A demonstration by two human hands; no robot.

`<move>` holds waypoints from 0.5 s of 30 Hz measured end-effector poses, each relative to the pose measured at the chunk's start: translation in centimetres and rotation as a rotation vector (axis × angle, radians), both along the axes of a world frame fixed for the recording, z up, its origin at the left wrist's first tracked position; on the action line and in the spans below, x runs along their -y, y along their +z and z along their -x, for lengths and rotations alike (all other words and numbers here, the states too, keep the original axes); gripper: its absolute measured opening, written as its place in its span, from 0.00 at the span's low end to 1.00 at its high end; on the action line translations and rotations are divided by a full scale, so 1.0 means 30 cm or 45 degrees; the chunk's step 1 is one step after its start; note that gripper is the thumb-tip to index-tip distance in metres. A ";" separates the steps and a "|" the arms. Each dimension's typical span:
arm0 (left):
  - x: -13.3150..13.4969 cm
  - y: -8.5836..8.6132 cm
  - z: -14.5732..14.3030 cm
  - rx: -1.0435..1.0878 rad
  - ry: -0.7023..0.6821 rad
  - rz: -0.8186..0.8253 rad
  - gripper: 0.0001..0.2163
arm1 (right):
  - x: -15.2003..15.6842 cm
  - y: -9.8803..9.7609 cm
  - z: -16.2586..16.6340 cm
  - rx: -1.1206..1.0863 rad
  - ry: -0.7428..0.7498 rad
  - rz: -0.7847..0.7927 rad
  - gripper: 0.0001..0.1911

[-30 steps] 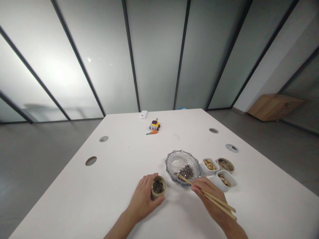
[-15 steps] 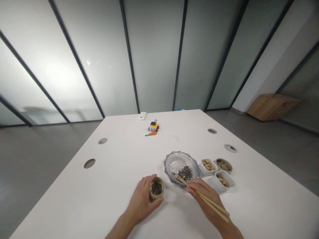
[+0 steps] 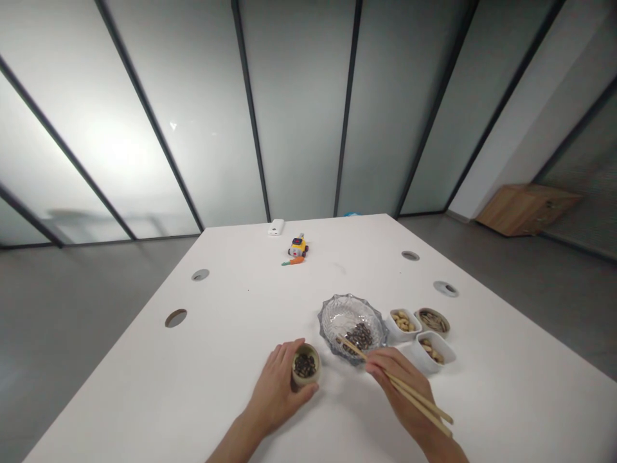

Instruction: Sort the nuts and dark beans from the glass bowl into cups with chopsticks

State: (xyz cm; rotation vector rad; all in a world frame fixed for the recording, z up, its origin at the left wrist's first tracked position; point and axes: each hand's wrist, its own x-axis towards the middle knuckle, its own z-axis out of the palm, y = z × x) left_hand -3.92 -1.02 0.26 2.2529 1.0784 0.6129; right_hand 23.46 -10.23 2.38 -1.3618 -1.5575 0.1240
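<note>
My left hand [image 3: 279,379] is wrapped round a small cup [image 3: 318,376] on the table, which has dark beans [image 3: 304,365] in it. My right hand [image 3: 400,386] grips a pair of wooden chopsticks [image 3: 418,400]. Their tips reach over the near left part of a clear scalloped glass bowl [image 3: 332,308]. A heap of dark beans [image 3: 360,335] lies in that bowl, towards its near right side. Whether the tips pinch a bean is too small to tell.
Right of the glass bowl stand two white dishes, one with pale nuts [image 3: 402,320], one with brown nuts [image 3: 432,351], and a round bowl of seeds [image 3: 432,320]. Farther back lie a toy carrot [image 3: 294,261], a yellow toy car [image 3: 298,246] and a white device [image 3: 276,227]. Round holes pierce the table [image 3: 231,334].
The chopstick tips have shifted slightly right over the glass bowl, and my right hand has moved a little right with them. My left hand stays round the cup.
</note>
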 end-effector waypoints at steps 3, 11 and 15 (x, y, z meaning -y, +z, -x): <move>0.001 0.001 0.000 0.007 -0.007 -0.003 0.34 | -0.001 0.004 -0.009 -0.010 -0.042 -0.041 0.14; 0.001 -0.004 0.003 0.016 -0.020 0.004 0.34 | -0.002 0.005 -0.004 -0.006 0.044 0.104 0.12; 0.003 0.002 0.002 0.016 -0.012 -0.018 0.34 | 0.001 -0.003 0.001 -0.013 0.059 0.086 0.10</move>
